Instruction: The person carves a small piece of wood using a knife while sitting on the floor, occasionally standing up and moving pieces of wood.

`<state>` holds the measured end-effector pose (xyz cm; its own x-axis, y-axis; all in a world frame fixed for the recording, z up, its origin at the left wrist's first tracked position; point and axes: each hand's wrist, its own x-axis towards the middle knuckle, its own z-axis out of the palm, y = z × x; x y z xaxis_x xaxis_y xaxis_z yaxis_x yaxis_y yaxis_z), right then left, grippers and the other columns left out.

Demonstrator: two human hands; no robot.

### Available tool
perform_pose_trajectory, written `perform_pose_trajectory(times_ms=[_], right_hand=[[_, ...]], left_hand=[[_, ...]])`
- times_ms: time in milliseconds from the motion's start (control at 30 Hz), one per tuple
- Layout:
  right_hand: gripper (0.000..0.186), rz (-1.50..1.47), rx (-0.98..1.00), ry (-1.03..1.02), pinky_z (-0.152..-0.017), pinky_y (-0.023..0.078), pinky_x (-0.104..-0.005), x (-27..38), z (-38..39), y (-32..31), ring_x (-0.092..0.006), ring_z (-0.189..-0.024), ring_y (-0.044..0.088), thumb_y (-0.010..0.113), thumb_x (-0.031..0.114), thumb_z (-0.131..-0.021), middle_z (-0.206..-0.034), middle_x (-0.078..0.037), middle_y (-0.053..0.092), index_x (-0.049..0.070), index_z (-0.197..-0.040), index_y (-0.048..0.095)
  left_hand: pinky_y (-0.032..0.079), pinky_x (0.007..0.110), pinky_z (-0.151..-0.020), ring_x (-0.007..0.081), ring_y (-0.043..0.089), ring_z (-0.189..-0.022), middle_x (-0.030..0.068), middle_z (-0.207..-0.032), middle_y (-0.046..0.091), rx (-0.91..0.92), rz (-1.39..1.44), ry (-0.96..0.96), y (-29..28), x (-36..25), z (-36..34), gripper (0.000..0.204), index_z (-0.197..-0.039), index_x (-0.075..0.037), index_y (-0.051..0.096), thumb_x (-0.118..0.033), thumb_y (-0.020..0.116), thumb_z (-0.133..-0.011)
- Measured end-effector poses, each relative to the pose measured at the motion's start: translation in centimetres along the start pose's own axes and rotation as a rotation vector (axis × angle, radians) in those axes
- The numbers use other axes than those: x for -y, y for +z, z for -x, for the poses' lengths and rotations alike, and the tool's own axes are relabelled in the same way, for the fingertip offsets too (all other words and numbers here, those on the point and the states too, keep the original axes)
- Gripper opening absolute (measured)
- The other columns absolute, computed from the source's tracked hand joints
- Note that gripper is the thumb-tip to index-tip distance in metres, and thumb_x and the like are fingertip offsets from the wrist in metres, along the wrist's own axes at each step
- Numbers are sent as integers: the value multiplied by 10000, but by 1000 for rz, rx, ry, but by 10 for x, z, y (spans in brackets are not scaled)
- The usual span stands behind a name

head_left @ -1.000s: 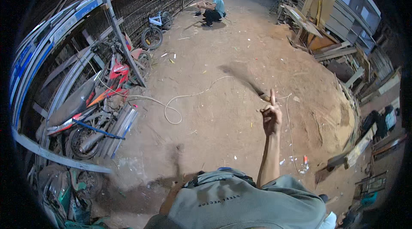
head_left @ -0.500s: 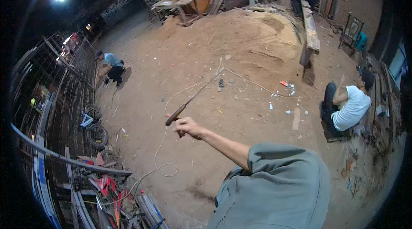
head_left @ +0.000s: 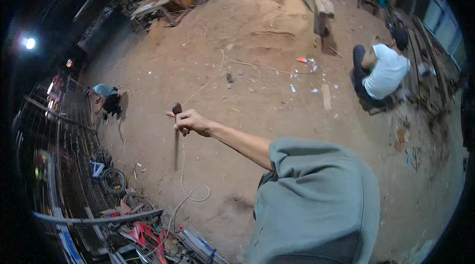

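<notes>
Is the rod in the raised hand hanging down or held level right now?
Hanging down. The hand grips the dark rod near its top end, and the shaft runs almost straight down the picture below the fist, over the dirt floor.

The person wears a loose grey-green short-sleeved cotton shirt (head_left: pixel 316 199), its wide sleeve ending in a folded hem above the elbow. Below it the forearm is bare down to the hand (head_left: pixel 190 122), with no glove or watch.
</notes>
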<state>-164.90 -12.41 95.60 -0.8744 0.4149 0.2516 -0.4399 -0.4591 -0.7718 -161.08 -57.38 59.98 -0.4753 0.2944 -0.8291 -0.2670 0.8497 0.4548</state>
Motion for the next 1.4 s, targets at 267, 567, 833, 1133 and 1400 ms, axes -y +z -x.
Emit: perform_pose_trajectory(times_ms=[267, 567, 833, 1133, 1400], right_hand=[[144, 129, 47, 119, -559, 527, -305, -45, 16, 20, -127, -624, 610, 716, 141, -868, -760, -59, 661, 7, -815, 704], [85, 62, -134, 151, -588, 466, -271, -43, 28, -16, -105, -613, 503, 675, 105, -889, -813, -32, 602, 44, -836, 647], [560, -29, -92, 110, -679, 502, -288, -19, 14, -19, -78, -655, 523, 636, 139, -910, -834, -9, 603, -64, -1412, 492], [246, -177, -73, 219, -599, 456, -271, -3, 15, 19, -97, -564, 491, 677, 136, -874, -705, 3, 548, -5, -1076, 670], [114, 44, 29, 127, -581, 452, -249, 1, 9, 43, -98, -538, 462, 668, 145, -871, -646, 10, 482, 36, -848, 641]], left_hand=[[495, 441, -944, 381, 600, -1169, 253, -1325, 582, -3, 5, -61, 2, 51, 27, 684, -1431, -62, 471, -478, 640, -915], [492, 442, -952, 383, 597, -1174, 257, -1330, 578, -110, 222, -69, 87, 124, 76, 686, -1438, -68, 466, -486, 630, -920], [489, 442, -959, 386, 594, -1178, 261, -1334, 574, -195, 389, -111, 116, 115, 94, 688, -1444, -73, 461, -493, 621, -923], [486, 442, -967, 388, 591, -1183, 266, -1339, 569, -216, 423, -161, 134, 129, 108, 690, -1450, -78, 455, -501, 611, -928], [483, 442, -974, 391, 588, -1188, 270, -1343, 565, -196, 450, -151, 152, 127, 96, 692, -1456, -83, 450, -508, 602, -931]])
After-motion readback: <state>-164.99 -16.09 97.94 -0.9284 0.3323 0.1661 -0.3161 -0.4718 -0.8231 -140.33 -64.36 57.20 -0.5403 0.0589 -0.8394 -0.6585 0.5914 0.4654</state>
